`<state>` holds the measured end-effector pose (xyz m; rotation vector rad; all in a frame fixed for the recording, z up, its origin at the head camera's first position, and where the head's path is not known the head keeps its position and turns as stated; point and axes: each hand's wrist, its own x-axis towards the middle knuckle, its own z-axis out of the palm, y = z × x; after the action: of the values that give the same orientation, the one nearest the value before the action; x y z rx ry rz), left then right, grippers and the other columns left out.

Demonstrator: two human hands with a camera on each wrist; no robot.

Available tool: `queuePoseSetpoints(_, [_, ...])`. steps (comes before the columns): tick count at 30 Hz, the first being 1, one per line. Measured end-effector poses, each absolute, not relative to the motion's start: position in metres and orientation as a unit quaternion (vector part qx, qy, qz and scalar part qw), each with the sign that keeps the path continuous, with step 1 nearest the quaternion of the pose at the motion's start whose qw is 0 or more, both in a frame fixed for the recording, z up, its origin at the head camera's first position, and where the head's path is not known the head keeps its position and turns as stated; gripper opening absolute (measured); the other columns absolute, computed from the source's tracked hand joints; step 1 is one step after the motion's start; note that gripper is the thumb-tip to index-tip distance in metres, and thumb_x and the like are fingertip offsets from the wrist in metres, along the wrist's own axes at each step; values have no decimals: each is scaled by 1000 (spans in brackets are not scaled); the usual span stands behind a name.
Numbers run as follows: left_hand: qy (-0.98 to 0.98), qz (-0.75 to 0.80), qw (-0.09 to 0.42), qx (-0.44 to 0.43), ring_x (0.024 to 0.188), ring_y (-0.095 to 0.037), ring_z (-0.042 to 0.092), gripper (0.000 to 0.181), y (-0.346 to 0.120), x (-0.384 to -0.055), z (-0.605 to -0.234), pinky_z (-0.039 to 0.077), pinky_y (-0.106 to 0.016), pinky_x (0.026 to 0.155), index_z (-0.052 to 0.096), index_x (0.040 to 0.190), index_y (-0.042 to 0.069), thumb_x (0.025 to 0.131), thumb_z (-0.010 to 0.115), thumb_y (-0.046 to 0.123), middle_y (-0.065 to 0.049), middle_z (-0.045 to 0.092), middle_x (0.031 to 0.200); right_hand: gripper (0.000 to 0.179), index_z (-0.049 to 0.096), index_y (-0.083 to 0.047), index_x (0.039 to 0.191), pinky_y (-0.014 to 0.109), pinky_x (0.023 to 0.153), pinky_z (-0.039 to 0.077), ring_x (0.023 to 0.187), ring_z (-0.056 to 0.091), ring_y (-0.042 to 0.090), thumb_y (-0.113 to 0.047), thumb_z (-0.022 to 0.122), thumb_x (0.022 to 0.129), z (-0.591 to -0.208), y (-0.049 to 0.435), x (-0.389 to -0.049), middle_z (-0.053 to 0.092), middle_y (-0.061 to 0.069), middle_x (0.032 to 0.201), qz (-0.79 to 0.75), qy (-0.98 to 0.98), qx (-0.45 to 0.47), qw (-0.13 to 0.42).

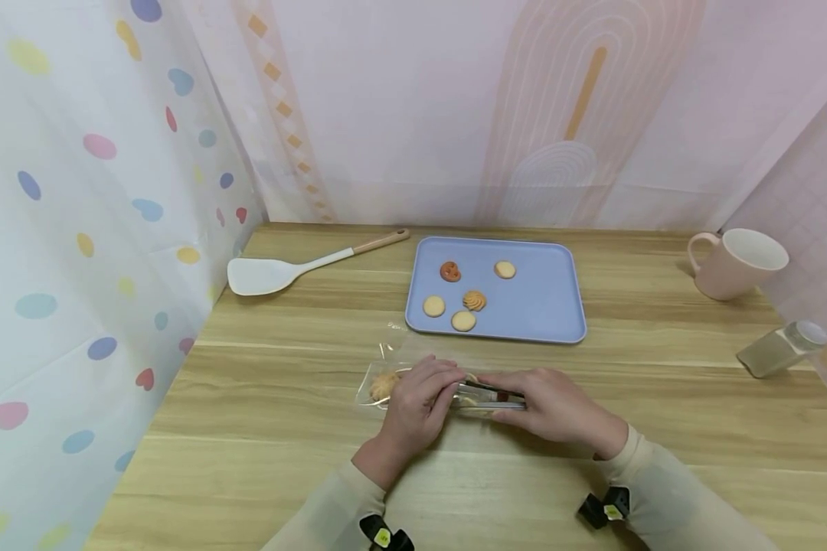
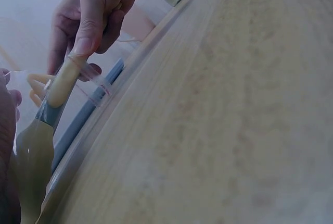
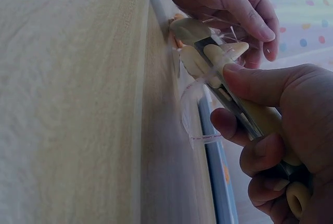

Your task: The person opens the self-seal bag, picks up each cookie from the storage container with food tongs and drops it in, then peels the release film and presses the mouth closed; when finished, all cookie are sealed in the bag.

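On the table in front of me, a clear plastic bag [image 1: 365, 394] lies with a ridged cookie [image 1: 384, 386] inside. My left hand [image 1: 416, 399] holds the bag, its fingers bent over the plastic. My right hand [image 1: 558, 405] grips a pair of metal tongs [image 1: 489, 404] by their beige handles, thumb on one side and fingers on the other. In the right wrist view the beige heads of the tongs [image 3: 191, 29] point toward the left hand, beside the bag's printed strip [image 3: 205, 139]. Whether the heads clasp a cookie is hidden.
Behind the hands stands a blue tray [image 1: 537, 302] with several cookies [image 1: 464, 321] on its left half. A white spatula [image 1: 265, 276] with a wooden handle lies at the back left. To the right are a pink mug [image 1: 737, 264] and a tilted glass shaker [image 1: 779, 350].
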<state>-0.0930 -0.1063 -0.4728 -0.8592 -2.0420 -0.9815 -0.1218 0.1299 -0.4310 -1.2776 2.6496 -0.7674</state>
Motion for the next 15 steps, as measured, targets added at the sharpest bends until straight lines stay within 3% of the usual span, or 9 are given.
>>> queuePoseSetpoints(6, [-791,-376,361,-322,96,-21,65,16,-105,-94,-475,50,-48,91,70,100,4,96,58,13,-7,69,98,53,58,-20,134,22,62,45,67,51,-1,-36,73,85,-428,138,-120,59,-20,86,-256,872,-415,51])
queuePoseSetpoints(15, [-788,-382,347,-337,97,-22,65,16,-105,-96,-476,50,-50,91,70,102,3,91,65,13,-7,70,99,54,58,-23,135,19,55,42,63,49,-1,-29,75,84,-422,154,-120,59,-23,84,-258,871,-415,42])
